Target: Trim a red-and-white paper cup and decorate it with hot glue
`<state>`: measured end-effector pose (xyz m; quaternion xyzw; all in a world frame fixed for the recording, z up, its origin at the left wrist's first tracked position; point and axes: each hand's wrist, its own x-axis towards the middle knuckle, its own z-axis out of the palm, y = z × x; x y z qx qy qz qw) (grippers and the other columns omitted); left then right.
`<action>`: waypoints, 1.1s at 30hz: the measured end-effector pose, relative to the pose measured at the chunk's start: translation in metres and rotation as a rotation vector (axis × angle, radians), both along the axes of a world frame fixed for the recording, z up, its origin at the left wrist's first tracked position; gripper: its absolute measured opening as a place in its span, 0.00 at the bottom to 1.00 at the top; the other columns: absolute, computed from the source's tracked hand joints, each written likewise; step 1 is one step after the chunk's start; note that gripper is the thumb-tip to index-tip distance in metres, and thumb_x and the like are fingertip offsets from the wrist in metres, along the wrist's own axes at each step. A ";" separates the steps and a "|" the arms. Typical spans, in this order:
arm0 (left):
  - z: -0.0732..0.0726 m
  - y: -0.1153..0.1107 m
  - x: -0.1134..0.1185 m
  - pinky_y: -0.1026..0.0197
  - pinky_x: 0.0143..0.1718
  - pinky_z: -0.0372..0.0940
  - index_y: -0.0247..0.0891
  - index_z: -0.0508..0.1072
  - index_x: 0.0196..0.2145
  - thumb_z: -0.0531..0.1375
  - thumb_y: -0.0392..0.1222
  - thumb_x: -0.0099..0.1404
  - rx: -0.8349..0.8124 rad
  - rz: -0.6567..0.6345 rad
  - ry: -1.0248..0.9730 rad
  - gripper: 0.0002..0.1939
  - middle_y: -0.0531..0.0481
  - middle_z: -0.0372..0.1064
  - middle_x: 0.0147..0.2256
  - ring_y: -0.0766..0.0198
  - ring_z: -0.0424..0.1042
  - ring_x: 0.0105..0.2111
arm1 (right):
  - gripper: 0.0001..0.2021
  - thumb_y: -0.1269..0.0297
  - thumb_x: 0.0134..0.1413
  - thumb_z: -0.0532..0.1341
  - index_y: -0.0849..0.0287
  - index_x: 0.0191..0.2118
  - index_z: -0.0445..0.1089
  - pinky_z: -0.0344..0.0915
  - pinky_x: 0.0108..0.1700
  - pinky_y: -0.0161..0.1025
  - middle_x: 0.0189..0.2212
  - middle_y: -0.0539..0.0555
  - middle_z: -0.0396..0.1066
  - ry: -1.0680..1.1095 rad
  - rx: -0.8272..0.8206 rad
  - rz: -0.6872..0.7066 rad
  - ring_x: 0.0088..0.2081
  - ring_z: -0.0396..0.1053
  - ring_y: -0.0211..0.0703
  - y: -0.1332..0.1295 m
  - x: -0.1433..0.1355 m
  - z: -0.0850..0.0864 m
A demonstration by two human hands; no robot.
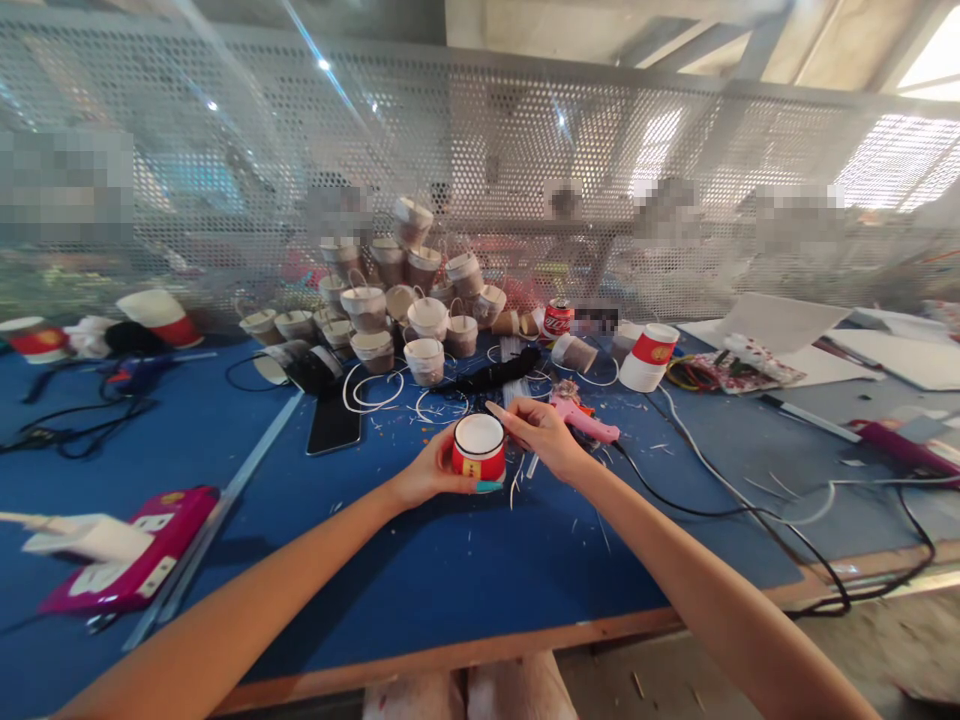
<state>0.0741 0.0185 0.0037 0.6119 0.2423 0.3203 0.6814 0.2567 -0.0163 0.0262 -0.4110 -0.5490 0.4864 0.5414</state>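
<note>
A red paper cup (478,466) with a white inside and a dark line around its rim is held upright over the blue table. My left hand (429,470) wraps around the cup's left side, thumb low across its front. At the right edge of the rim, my right hand (536,430) has its fingers pinched together; whatever is between them is too small to make out. Just beyond lies a bundle of black cord (491,374). A pink glue gun (585,415) rests to the right of my right hand.
Many small pale buckets (371,310) are piled at the back. A phone (334,425) lies left of the cup, a magenta power strip (142,545) further left. A red can (558,318), a red-and-white paper cup (649,357) and cables (720,512) occupy the right.
</note>
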 end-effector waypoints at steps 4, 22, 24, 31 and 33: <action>0.001 -0.001 0.000 0.51 0.49 0.62 0.37 0.68 0.45 0.71 0.31 0.36 0.011 -0.006 0.027 0.35 0.48 0.72 0.38 0.56 0.70 0.41 | 0.23 0.42 0.42 0.63 0.58 0.20 0.59 0.42 0.18 0.32 0.13 0.41 0.52 -0.016 0.010 0.003 0.16 0.47 0.28 0.000 0.000 -0.001; 0.000 0.000 0.000 0.50 0.48 0.62 0.37 0.66 0.46 0.72 0.33 0.38 -0.003 -0.044 0.025 0.36 0.48 0.73 0.39 0.55 0.70 0.41 | 0.23 0.43 0.46 0.61 0.58 0.20 0.57 0.42 0.18 0.32 0.13 0.41 0.50 -0.036 0.060 0.000 0.16 0.46 0.28 0.001 -0.002 -0.005; 0.000 0.000 0.000 0.50 0.49 0.62 0.37 0.67 0.46 0.72 0.33 0.38 0.003 -0.044 0.020 0.36 0.48 0.73 0.39 0.54 0.71 0.42 | 0.23 0.43 0.46 0.61 0.58 0.19 0.57 0.42 0.18 0.32 0.13 0.41 0.50 -0.046 0.064 -0.007 0.16 0.46 0.28 0.000 -0.003 -0.004; -0.005 0.002 -0.001 0.50 0.48 0.63 0.37 0.69 0.44 0.71 0.32 0.37 -0.034 -0.048 -0.006 0.34 0.48 0.74 0.38 0.55 0.72 0.39 | 0.24 0.42 0.44 0.61 0.58 0.19 0.57 0.44 0.19 0.32 0.14 0.41 0.50 -0.050 0.066 -0.037 0.17 0.47 0.28 -0.001 -0.004 -0.001; -0.007 0.004 -0.002 0.50 0.48 0.63 0.36 0.70 0.43 0.71 0.33 0.37 -0.062 -0.069 -0.021 0.33 0.47 0.75 0.38 0.54 0.73 0.39 | 0.25 0.40 0.44 0.59 0.57 0.19 0.56 0.44 0.19 0.32 0.14 0.42 0.51 -0.050 0.034 -0.053 0.17 0.47 0.29 -0.001 -0.004 -0.002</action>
